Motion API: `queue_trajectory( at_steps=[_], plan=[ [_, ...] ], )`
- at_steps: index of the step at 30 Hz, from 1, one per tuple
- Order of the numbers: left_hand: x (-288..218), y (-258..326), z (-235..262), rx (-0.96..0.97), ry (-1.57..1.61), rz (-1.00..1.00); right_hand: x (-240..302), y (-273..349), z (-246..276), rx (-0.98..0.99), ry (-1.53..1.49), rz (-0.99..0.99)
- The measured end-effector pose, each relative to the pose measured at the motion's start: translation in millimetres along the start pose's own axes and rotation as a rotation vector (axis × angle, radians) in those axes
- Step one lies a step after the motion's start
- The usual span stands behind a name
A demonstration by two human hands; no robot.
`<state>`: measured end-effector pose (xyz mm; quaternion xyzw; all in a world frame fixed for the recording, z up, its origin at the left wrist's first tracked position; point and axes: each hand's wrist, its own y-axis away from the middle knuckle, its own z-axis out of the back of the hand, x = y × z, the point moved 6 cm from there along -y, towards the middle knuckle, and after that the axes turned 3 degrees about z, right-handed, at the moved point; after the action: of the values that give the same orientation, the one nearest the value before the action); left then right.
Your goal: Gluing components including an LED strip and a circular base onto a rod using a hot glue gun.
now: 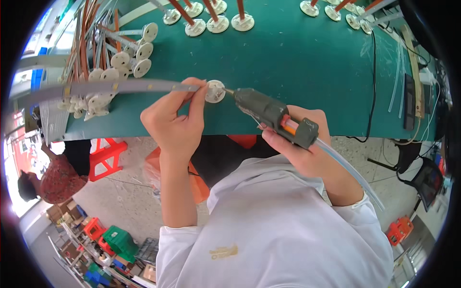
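My left hand is closed, pinching the end of a long, greyish flat strip with small yellowish patches along it. The strip reaches off to the left. Right at my fingertips is a round white disc with small marks or holes on its face; whether it is fixed to the strip I cannot tell. In my right hand is a dark hot glue gun, its nozzle pointing left at the disc's edge. A long translucent glue stick trails out of the gun's back end.
A green table lies under my hands. Piled at its left are several rods with white round bases; more bases stand along the far side. A black cable crosses the right. Another person is at the left, near a red stool.
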<state>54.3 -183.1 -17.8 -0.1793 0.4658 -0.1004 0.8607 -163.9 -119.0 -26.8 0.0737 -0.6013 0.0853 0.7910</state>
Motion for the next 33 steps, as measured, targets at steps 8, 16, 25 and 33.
queue_trajectory(
  at_steps=[8, 16, 25, 33],
  plan=[
    [-18.1, -8.2, 1.3, 0.075, -0.076, -0.142, -7.6, -1.6, -11.2, -0.088, -0.113, -0.052],
    [-13.1, -7.4, 3.4, 0.064, -0.057, -0.130, -6.9, -6.3, -18.4, -0.037, -0.032, -0.016],
    [-9.2, -8.6, -0.8, 0.090, -0.026, -0.036, -3.7, -9.5, -15.0, -0.038, 0.085, -0.002],
    [-11.4, -8.1, -1.0, 0.090, 0.005, -0.026, -8.6, -7.6, -15.5, -0.042, 0.131, 0.034]
  ],
)
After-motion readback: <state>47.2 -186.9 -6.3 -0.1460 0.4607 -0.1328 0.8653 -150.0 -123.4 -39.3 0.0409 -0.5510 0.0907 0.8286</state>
